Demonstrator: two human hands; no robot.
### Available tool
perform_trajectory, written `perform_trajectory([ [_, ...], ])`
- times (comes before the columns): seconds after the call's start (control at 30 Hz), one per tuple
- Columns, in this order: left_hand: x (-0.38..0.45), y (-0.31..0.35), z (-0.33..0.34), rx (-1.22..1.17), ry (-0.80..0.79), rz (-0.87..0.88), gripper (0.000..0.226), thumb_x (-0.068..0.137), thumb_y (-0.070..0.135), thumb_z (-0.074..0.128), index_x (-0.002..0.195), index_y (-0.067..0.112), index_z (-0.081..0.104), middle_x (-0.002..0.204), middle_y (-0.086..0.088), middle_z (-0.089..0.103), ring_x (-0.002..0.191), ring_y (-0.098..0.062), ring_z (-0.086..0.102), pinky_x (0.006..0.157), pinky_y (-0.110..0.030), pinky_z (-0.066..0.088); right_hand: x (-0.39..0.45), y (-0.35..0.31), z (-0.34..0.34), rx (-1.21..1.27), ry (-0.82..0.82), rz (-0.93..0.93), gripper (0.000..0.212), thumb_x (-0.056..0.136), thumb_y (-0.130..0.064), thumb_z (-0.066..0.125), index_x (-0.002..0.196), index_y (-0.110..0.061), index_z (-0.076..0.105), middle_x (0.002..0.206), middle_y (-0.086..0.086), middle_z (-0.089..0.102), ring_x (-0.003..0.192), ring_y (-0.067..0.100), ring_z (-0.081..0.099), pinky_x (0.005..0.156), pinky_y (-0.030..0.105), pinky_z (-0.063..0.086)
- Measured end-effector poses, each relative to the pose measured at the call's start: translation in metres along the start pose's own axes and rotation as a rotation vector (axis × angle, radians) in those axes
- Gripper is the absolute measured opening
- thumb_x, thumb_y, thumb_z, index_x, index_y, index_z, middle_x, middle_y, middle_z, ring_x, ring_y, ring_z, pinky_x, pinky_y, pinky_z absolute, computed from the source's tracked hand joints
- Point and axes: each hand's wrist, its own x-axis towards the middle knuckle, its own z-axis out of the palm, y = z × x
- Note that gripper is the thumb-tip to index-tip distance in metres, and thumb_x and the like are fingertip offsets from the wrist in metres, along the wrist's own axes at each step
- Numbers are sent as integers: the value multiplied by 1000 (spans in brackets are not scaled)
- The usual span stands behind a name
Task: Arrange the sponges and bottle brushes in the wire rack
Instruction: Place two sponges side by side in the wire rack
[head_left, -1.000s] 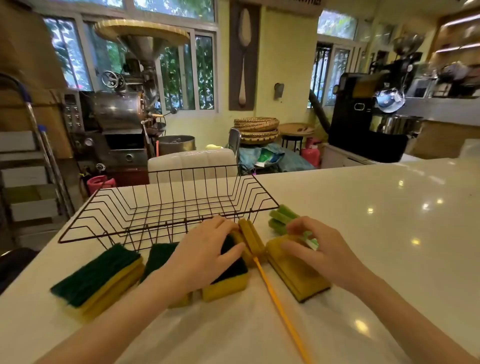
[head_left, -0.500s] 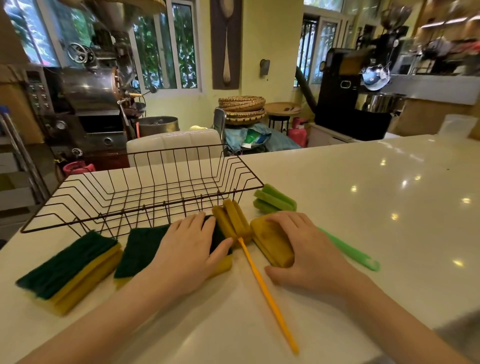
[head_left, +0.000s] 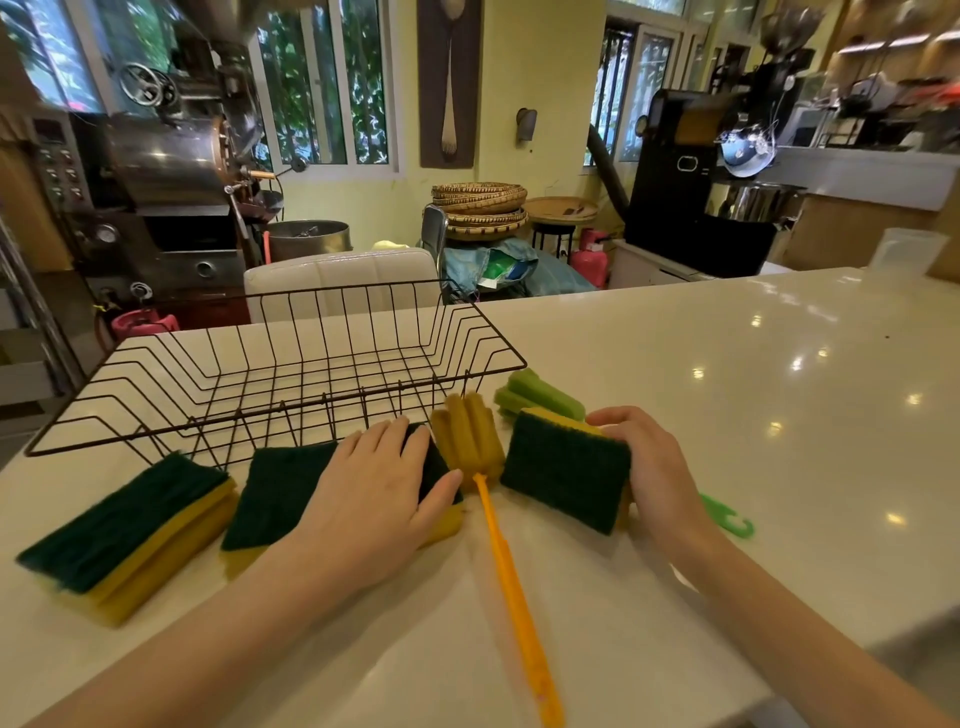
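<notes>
Three scouring sponges and two bottle brushes lie on the white counter (head_left: 727, 395) in front of one black wire rack (head_left: 270, 384), which holds nothing. At the far left sits the first sponge (head_left: 124, 535), a thick yellow block with a dark green scrub pad on top, lying flat and skewed, just beside the rack's near edge. Next to it lies the second sponge (head_left: 280, 493), the same yellow and green, also pad up; the left hand (head_left: 379, 499) rests flat on its right half, fingers spread and extended toward the rack, palm down, pressing rather than gripping. Just right of that hand lies the orange bottle brush (head_left: 498, 530), its yellow foam head near the rack's corner and its long orange handle running toward the camera to the bottom of the frame. Behind and right of that foam head the green bottle brush (head_left: 540, 397) shows its ribbed green foam head, and its hooked green handle end shows on the counter past the right wrist; the middle is hidden. The third sponge (head_left: 566, 467) stands tipped up on edge, green pad facing the camera, yellow foam visible along its top, held by the right hand (head_left: 660, 467), whose fingers curl over its far top corner and right side.
</notes>
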Motion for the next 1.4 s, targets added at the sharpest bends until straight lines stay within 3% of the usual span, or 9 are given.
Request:
perform_trajectory([
  [0.1, 1, -1, 2, -6, 5, -3, 95, 64, 65, -11, 140, 20, 22, 150, -2, 30, 138, -17, 24, 115, -33, 17, 0, 1, 0, -25, 75, -7, 28, 87, -7, 42, 72, -22, 60, 86, -1, 57, 90, 19, 52, 81, 47, 47],
  [0.3, -1, 1, -1, -27, -26, -15, 97, 61, 64, -12, 141, 21, 19, 152, -1, 25, 139, -17, 21, 115, -33, 15, 0, -5, -10, -242, 117, -83, 21, 87, -9, 50, 74, -23, 59, 76, -1, 59, 74, 14, 56, 61, 31, 51],
  [0.57, -1, 1, -1, -85, -17, -8, 79, 78, 66, 6, 140, 19, 22, 149, -3, 30, 138, -18, 25, 115, -36, 17, 5, -7, -24, -571, 134, -180, 29, 79, -1, 52, 64, -19, 69, 67, -2, 65, 71, 16, 59, 72, 40, 53],
  [0.77, -4, 4, -5, -228, 92, -25, 40, 87, 53, 36, 109, 21, 42, 103, 5, 51, 98, -12, 47, 94, -29, 38, 4, -10, -25, -795, 97, -188, 34, 78, 3, 44, 76, -14, 73, 75, 2, 63, 77, 22, 58, 70, 36, 51],
  [1.03, -1, 0, -18, -203, -40, 46, 55, 78, 64, 40, 115, 22, 40, 102, 9, 41, 93, -8, 40, 82, -22, 35, -8, -25, -27, -1112, -229, -95, 35, 82, -1, 40, 94, -14, 70, 82, 1, 62, 78, 19, 59, 73, 33, 52],
  [1.13, 4, -7, -34, -254, -247, 53, 62, 74, 61, 53, 120, 23, 37, 107, 8, 42, 96, -10, 44, 79, -23, 42, -8, -32, -28, -1174, -223, -221, 32, 86, -9, 41, 99, -20, 67, 94, 0, 66, 89, 19, 60, 81, 37, 53],
  [1.2, 7, -12, -40, -313, -345, 52, 61, 73, 55, 60, 120, 24, 35, 111, 6, 43, 99, -12, 46, 78, -23, 46, -4, -37, -27, -997, -282, -341, 25, 85, -14, 47, 100, -27, 63, 95, -8, 62, 92, 14, 58, 82, 33, 51],
  [1.3, 9, -17, -41, -342, -394, 68, 60, 72, 50, 65, 118, 26, 35, 107, 7, 41, 98, -12, 45, 72, -19, 45, 5, -47, -20, -786, -624, -307, 28, 69, -28, 59, 95, -39, 57, 116, -14, 54, 110, 7, 48, 93, 24, 42],
  [1.4, 12, -20, -42, -362, -427, 59, 61, 70, 48, 68, 118, 28, 35, 106, 7, 41, 95, -11, 44, 67, -16, 45, 14, -53, -10, -868, -915, -199, 42, 62, -36, 66, 99, -46, 50, 137, -22, 35, 124, 6, 33, 97, 22, 39],
])
